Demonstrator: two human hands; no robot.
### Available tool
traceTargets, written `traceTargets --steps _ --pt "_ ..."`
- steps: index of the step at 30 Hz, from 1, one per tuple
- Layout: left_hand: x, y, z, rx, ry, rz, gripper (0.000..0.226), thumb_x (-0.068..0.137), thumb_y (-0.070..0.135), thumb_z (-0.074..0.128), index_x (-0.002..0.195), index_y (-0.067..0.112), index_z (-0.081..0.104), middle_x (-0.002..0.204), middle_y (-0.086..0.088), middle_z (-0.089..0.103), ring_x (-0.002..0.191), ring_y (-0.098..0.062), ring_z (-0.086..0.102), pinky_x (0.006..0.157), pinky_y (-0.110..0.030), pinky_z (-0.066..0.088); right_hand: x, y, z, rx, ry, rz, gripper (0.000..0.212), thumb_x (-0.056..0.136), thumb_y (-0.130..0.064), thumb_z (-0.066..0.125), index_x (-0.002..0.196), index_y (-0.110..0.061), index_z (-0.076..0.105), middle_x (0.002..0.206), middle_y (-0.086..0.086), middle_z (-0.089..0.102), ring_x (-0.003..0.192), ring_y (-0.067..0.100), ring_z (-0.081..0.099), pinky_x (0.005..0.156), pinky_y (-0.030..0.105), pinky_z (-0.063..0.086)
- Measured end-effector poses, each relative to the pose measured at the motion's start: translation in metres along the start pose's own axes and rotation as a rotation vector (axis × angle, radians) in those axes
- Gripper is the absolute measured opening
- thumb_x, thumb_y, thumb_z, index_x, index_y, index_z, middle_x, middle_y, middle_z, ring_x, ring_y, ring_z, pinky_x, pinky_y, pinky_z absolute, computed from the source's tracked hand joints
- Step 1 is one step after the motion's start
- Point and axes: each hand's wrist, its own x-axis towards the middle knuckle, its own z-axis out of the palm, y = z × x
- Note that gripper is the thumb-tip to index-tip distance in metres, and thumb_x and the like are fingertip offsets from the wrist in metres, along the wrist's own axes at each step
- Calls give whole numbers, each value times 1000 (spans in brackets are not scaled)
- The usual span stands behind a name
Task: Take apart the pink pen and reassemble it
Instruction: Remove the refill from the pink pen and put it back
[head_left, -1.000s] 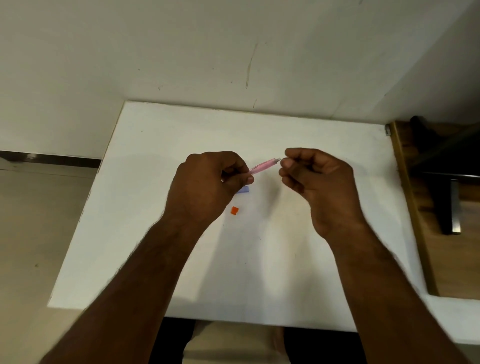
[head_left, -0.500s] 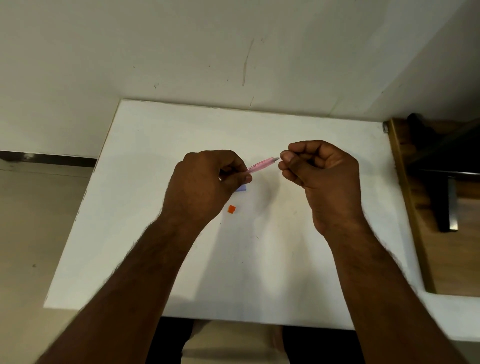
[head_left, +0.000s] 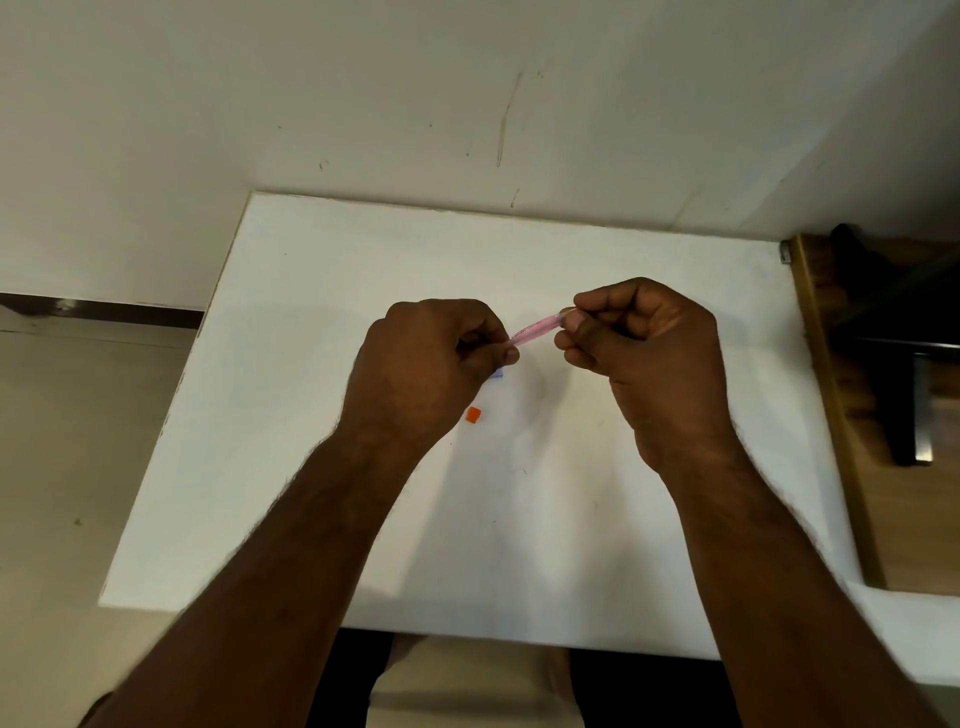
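The pink pen (head_left: 536, 329) is held above the middle of the white table (head_left: 311, 322), tilted up to the right. My left hand (head_left: 431, 364) is closed around its lower left end. My right hand (head_left: 649, 353) pinches its upper right end between thumb and fingers, with the knuckles curled. Only a short pink stretch of the barrel shows between the hands; both ends are hidden by fingers.
A small orange piece (head_left: 473, 415) lies on the table below my left hand. A small pale blue piece (head_left: 498, 372) peeks out under the left fingers. A wooden surface (head_left: 883, 493) with a dark object adjoins the table's right side. A wall stands behind.
My right hand has rolled at the pen's end, its knuckles turned further up. The pen stays between both hands at about the same place.
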Motion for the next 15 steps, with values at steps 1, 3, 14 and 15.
traceTargets --steps 1,3,14,15 --pt "0 0 0 4 1 -2 11 85 37 76 83 26 77 71 14 75 72 -4 68 70 -27 53 0 0 0 16 -7 11 13 85 0 75 91 -11 74 86 13 79 77 27 78 70 32 61" --pt "0 -1 0 7 1 0 11 85 37 75 83 26 77 70 15 74 72 -5 67 70 -30 54 -1 -1 0 30 -26 30 13 85 1 75 92 -9 75 86 14 79 77 25 78 70 31 60" --pt "-2 12 7 -86 -93 8 27 98 35 60 81 21 75 72 11 73 72 -10 71 73 -34 57 -6 -4 10 139 -106 182 40 87 -11 76 125 -16 64 95 9 82 89 23 79 80 34 62" --pt "-2 12 8 -72 -112 15 30 100 36 58 80 20 74 71 10 73 72 -10 70 72 -33 55 -6 -4 11 106 -84 182 39 86 -13 78 123 -16 65 93 8 82 87 22 79 80 35 63"
